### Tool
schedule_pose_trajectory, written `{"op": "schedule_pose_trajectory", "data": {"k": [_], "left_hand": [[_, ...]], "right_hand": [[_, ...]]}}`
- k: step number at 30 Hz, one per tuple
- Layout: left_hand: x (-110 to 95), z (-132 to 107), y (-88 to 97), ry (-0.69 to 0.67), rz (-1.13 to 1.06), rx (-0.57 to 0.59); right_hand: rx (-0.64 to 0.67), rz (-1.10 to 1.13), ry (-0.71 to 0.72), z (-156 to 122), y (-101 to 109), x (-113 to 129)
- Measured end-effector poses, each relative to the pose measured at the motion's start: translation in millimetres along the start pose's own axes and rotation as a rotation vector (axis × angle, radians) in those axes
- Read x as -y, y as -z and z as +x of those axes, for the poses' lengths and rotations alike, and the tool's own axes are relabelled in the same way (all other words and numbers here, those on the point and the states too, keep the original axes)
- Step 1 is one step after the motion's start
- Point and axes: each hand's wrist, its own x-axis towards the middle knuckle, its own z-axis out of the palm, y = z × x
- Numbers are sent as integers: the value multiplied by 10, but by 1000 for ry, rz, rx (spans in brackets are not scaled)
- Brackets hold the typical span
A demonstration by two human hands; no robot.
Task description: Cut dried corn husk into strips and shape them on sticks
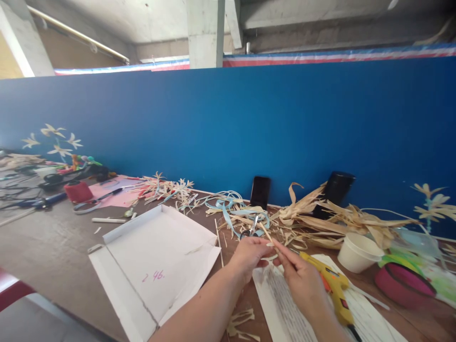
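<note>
My left hand [248, 259] and my right hand [297, 273] meet over the front of the table, fingertips pinched together. Between them is a thin pale strip of dried husk [264, 231], its upper end sticking out past the fingers. Part of the strip is hidden by my fingers. Just beyond my left hand lie scissors [254, 226] among husk scraps and light blue ribbon [228, 216]. A yellow hot glue gun [335, 289] rests right beside my right hand, on sheets of paper with writing [281, 304].
A white cardboard box lid [171, 256] lies to the left. Dried husks [302, 209], a phone [260, 191] and a black cylinder [338, 187] stand along the blue partition [221, 128]. On the right are a paper cup [358, 254] and a pink bowl-like item [402, 287]; husk flowers [59, 142] stand far left.
</note>
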Motion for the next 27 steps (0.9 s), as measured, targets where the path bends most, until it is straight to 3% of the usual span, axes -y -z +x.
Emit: {"op": "schedule_pose_trajectory", "data": {"k": [6,14,17,20,22,24,27], "left_hand": [[-1,6,8,-49,-1,45],[-5,0,-36,-48,86,-63],[-37,16,4,-38,64,-101],[-62,37,53,-24,16,-121],[-64,42,66,-16,4,-123],[-55,38,59,-36,14,-117],[-36,22,30,-78,56,-70]], "right_hand": [[-1,0,-8,4,-5,0],[-104,-212,102,10,27,-65],[-259,-231,-6,76,202,-138],[-340,-38,-215,109,317,-136],[-272,265,-245,89,294,-74],[-105,524,-215,43,214,10],[105,654,-236,-16,95,96]]}}
